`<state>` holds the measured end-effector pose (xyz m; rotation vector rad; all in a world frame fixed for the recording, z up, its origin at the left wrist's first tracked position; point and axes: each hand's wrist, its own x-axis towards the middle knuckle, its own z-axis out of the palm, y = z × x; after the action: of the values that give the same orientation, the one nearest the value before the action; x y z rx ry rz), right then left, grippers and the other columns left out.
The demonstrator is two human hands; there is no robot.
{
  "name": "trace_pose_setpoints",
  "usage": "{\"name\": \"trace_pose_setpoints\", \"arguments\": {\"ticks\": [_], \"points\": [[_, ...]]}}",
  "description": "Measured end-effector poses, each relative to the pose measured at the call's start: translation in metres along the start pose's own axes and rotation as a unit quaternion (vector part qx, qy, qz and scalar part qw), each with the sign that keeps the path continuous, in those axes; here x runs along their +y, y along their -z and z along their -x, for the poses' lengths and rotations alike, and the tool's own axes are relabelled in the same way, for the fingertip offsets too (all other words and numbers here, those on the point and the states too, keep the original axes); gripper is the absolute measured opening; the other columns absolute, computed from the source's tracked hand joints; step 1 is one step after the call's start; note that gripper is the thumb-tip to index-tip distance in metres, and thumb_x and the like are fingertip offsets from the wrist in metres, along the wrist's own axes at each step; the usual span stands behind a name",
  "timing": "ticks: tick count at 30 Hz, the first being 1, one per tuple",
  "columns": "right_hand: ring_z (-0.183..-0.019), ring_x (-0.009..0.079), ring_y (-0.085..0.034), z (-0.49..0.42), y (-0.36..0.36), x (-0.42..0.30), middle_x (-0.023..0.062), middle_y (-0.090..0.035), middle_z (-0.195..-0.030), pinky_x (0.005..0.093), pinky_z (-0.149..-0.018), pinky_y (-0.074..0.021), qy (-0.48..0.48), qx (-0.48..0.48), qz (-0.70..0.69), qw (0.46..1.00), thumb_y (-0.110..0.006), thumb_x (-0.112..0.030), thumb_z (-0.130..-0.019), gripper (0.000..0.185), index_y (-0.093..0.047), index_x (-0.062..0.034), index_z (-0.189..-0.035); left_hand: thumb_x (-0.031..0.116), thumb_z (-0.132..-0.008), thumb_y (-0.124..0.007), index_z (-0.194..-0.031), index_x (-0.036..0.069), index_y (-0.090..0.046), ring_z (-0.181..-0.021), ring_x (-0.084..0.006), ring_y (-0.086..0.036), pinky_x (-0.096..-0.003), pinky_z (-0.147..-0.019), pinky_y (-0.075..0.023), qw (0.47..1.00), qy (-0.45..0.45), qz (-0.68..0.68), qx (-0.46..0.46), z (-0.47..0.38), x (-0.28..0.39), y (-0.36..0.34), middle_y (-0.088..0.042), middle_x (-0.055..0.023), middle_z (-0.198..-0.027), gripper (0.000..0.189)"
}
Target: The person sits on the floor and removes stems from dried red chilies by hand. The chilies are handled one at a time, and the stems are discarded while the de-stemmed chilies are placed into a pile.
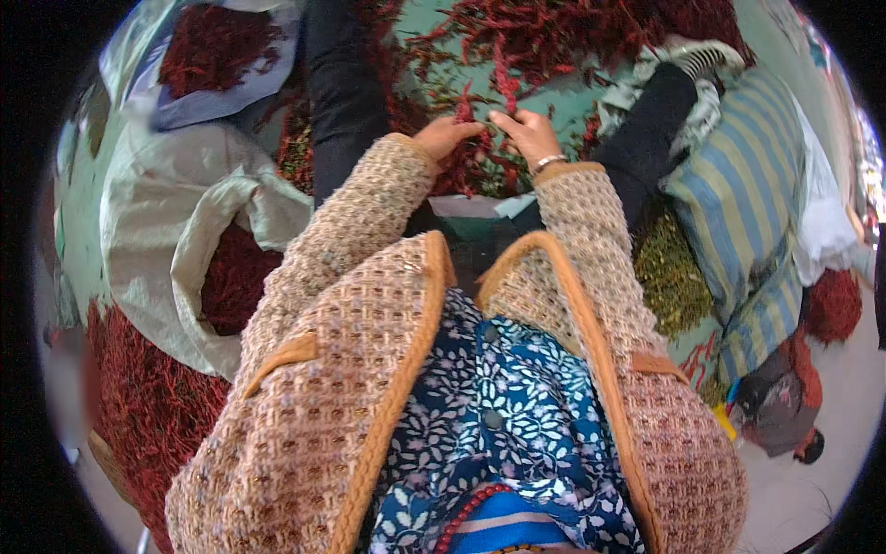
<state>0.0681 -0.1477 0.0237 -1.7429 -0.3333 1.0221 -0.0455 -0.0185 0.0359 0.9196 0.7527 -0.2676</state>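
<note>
My left hand (pixel 448 141) pinches a dark red flower spike (pixel 465 107), possibly amaranth or cockscomb, whose tip points away from me. Close beside it, my right hand (pixel 531 137) grips a longer, brighter red flower spike (pixel 505 77) that stretches towards the far heap. Below and between the hands lie loose red spikes (pixel 465 176) mixed with green bits. Beyond them, a large heap of red flower spikes (pixel 554 31) lies on a green floor sheet (pixel 554 90). The fingertips of both hands are close together but appear apart.
At left stand a white woven sack (pixel 145 228) and a blue-lined bag (pixel 242 107), both holding red plant material. More red stems (pixel 152 367) are piled lower left. On the right are a striped sack (pixel 747 180), greenish plant scraps (pixel 668 277) and another person (pixel 782 405).
</note>
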Motion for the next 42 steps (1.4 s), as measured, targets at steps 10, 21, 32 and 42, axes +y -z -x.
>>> {"name": "trace_pose_setpoints", "arguments": {"ticks": [10, 21, 32, 42], "points": [[-0.042, 0.0101, -0.043, -0.008, 0.002, 0.015, 0.0017, -0.048, -0.049, 0.027, -0.041, -0.035, 0.033, 0.039, -0.022, 0.998, -0.064, -0.038, -0.073, 0.038, -0.058, -0.002, -0.064, 0.02, -0.084, -0.051, -0.101, 0.005, -0.055, -0.065, -0.013, -0.057, -0.0265, -0.054, -0.048, 0.999, 0.018, 0.0, -0.037, -0.004, -0.005, 0.001, -0.061, -0.004, -0.081, 0.023], [-0.039, 0.0125, -0.049, -0.009, 0.03, 0.016, 0.0057, -0.052, -0.046, 0.0282, -0.043, -0.0414, 0.017, 0.081, 0.307, 0.948, -0.044, -0.047, -0.083, 0.053, -0.053, -0.004, -0.054, 0.023, -0.086, -0.045, -0.096, 0.006, -0.056, -0.071, -0.0111, -0.055, -0.0233, -0.057, -0.0439, 0.988, -0.086, 0.125, -0.016, -0.01, -0.002, 0.032, -0.06, -0.0035, -0.086, 0.022], [-0.044, 0.0059, -0.043, 0.048, 0.001, -0.004, -0.0011, -0.05, -0.052, 0.0209, -0.041, -0.0343, -0.048, -0.151, -0.117, 0.98, -0.052, -0.027, -0.085, 0.029, -0.058, -0.0024, -0.072, 0.027, -0.091, -0.039, -0.101, 0.002, -0.05, -0.058, -0.0104, -0.047, -0.02, -0.048, -0.0409, 0.961, -0.125, 0.24, -0.049, 0.011, 0.018, 0.003, -0.054, -0.0033, -0.073, 0.03], [-0.038, 0.007, -0.042, 0.049, -0.01, -0.008, -0.0002, -0.049, -0.047, 0.0224, -0.037, -0.0322, -0.02, -0.126, 0.023, 0.991, -0.054, -0.026, -0.083, 0.031, -0.057, -0.0042, -0.061, 0.023, -0.086, -0.05, -0.096, 0.004, -0.057, -0.064, -0.0118, -0.055, -0.0243, -0.053, -0.0455, 0.99, -0.081, 0.105, -0.054, 0.004, 0.005, 0.004, -0.06, -0.0052, -0.079, 0.023]]}}
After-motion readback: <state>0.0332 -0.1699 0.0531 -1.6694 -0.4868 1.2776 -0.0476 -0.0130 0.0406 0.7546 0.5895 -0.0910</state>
